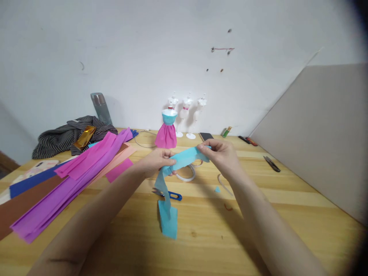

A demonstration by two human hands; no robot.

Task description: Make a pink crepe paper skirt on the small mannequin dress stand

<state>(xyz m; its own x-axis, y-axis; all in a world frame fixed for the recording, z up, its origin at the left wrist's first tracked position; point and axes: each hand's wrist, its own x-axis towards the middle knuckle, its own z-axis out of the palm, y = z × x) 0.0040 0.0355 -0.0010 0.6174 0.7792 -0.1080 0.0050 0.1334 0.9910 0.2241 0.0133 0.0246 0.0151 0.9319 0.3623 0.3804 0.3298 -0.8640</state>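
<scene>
A strip of light blue crepe paper is stretched between my two hands above the table. My left hand pinches it near its left end, and my right hand pinches the other end between thumb and fingers. From my left hand the strip hangs down in a twist to a wider blue piece at the table. Behind the hanging part lie blue-handled thread snips. A roll of white tape rests below the stretched strip. Beyond my hands stands a small dress form in a blue and pink paper dress.
White mini dress forms stand along the wall. On the left lie pink and purple crepe paper, a striped cloth and a bottle. A dark phone, a green-labelled bottle and dark-handled scissors are at right.
</scene>
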